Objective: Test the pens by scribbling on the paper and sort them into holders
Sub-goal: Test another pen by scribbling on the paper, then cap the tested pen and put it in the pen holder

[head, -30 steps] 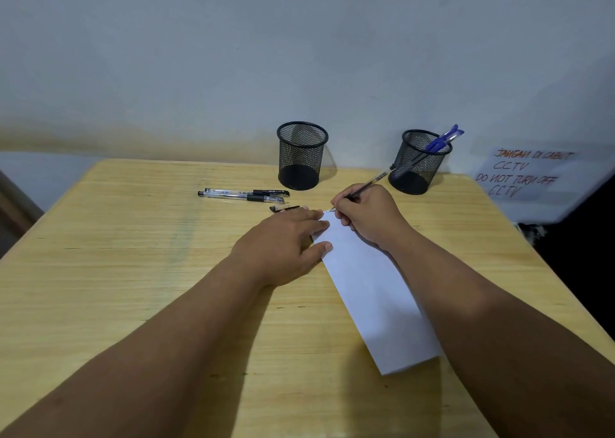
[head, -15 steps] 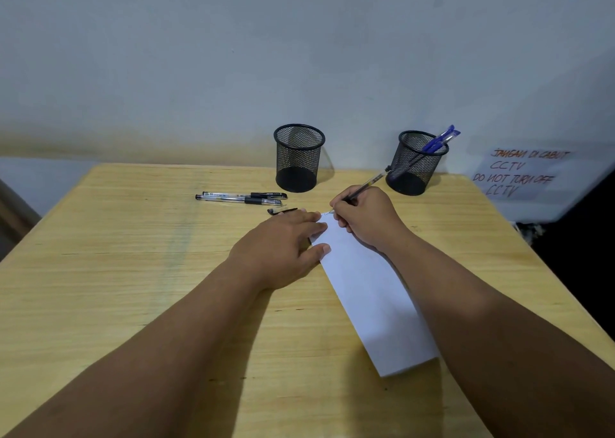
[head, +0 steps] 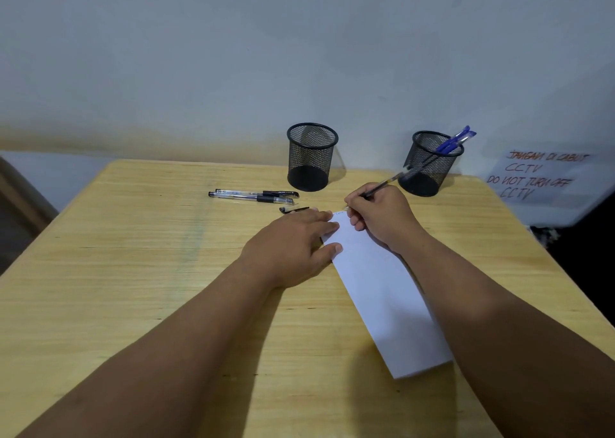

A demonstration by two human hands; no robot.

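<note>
A narrow white paper [head: 382, 291] lies on the wooden table [head: 133, 287]. My right hand [head: 382, 218] grips a clear pen [head: 387, 182] with its tip on the paper's far end, where a small faint scribble shows. My left hand [head: 293, 244] presses flat on the paper's left edge, fingers straight. Two clear pens with black grips [head: 253, 196] lie side by side on the table, left of the hands. A black pen cap [head: 294, 209] lies just beyond my left fingers. The left mesh holder [head: 311, 156] looks empty. The right mesh holder [head: 431, 163] contains blue-capped pens [head: 456, 139].
The table stands against a pale wall. A white sheet with handwritten CCTV notes [head: 539, 176] leans at the far right, beyond the table's corner. A dark gap drops away past the table's right edge.
The pen tip in my right hand has shifted slightly at the paper's far end, and a faint scribble shows there. My left hand stays pressed on the paper.
</note>
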